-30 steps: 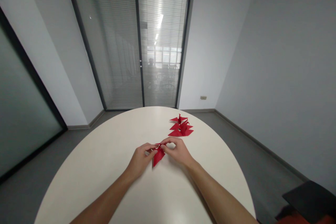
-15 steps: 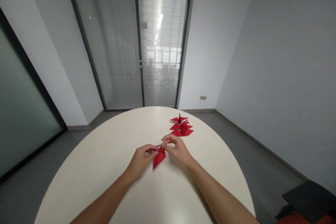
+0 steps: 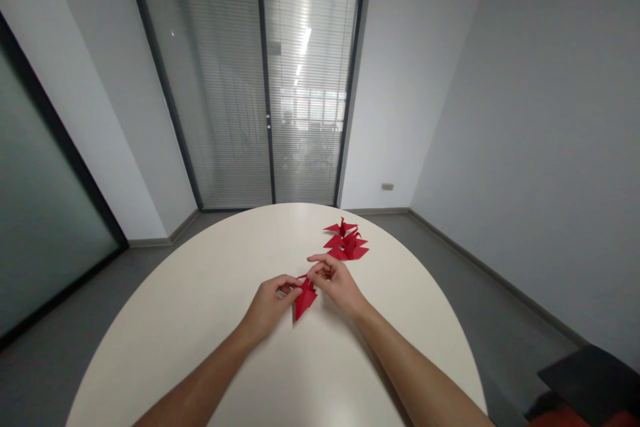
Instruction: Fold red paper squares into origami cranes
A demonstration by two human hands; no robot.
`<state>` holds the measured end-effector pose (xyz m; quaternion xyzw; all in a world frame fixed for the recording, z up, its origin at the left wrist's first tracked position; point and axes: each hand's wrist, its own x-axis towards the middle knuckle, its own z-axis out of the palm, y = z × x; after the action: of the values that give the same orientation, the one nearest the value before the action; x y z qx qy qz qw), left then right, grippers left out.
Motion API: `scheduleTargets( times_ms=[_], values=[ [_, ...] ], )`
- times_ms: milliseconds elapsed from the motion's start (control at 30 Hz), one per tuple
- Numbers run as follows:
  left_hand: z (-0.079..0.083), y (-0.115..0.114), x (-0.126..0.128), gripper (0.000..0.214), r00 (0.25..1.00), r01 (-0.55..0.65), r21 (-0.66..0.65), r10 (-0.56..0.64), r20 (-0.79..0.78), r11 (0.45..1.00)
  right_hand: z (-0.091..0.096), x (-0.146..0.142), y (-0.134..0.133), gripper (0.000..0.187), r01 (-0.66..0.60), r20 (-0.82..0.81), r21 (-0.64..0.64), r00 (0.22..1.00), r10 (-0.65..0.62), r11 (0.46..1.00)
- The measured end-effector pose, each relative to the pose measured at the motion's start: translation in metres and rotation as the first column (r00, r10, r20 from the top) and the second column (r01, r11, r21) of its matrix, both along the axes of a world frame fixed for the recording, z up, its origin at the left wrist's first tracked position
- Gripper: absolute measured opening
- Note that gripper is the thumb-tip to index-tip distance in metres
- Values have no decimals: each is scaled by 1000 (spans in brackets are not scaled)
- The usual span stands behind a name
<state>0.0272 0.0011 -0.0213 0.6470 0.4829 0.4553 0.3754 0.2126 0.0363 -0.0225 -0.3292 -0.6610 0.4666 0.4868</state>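
A red folded paper piece (image 3: 305, 303) is between my hands just above the table, its pointed flap aimed down toward me. My left hand (image 3: 270, 300) pinches its left side between thumb and fingers. At its upper right, my right hand (image 3: 336, 283) pinches a narrow tip of the paper; the index finger is stretched forward. The fingers hide part of the upper folds. Beyond my right hand, several red origami cranes (image 3: 351, 247) stand close together, wings spread.
The round white table (image 3: 210, 293) fills the space in front of me. A dark seat (image 3: 595, 380) is at the lower right. Past the table stands a glass partition with blinds (image 3: 225, 113), and a wall socket (image 3: 387, 186) sits low on the wall.
My right index finger has straightened and lifted a little away from the paper. The paper's lower point has shifted very slightly right. My left hand stays in place.
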Motion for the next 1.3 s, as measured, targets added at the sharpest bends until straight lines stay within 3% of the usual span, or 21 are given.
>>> scheduleTargets(
  times_ms=[167,333,500,633,767,900,1067,1300],
  values=[
    [-2,1,-1,18,999,-29,28,28,21,999,-2,2,3,48,-23,-11,-41,1000,22,999],
    [-4,3,-2,20,999,-39,22,38,14,999,-5,5,7,44,51,9,-10,999,-50,999],
    [-6,4,-3,21,999,-35,29,34,6,999,-3,4,5,49,38,13,-6,999,-38,999],
    [-10,7,-5,21,995,-87,47,84,52,995,-8,3,2,54,84,160,-42,984,-76,996],
    [-15,10,-6,24,987,-117,26,114,113,993,-13,2,-1,44,62,277,-40,960,-48,997],
    [-15,10,-6,28,983,-107,-10,107,151,994,-11,0,-1,32,0,200,-29,980,6,1000],
    [-13,9,-5,36,982,-93,-96,108,158,991,-10,1,1,30,-36,138,-33,990,40,999],
    [-14,8,-5,36,987,-60,-102,74,142,993,-11,3,1,28,-18,200,-20,980,22,1000]
  ],
)
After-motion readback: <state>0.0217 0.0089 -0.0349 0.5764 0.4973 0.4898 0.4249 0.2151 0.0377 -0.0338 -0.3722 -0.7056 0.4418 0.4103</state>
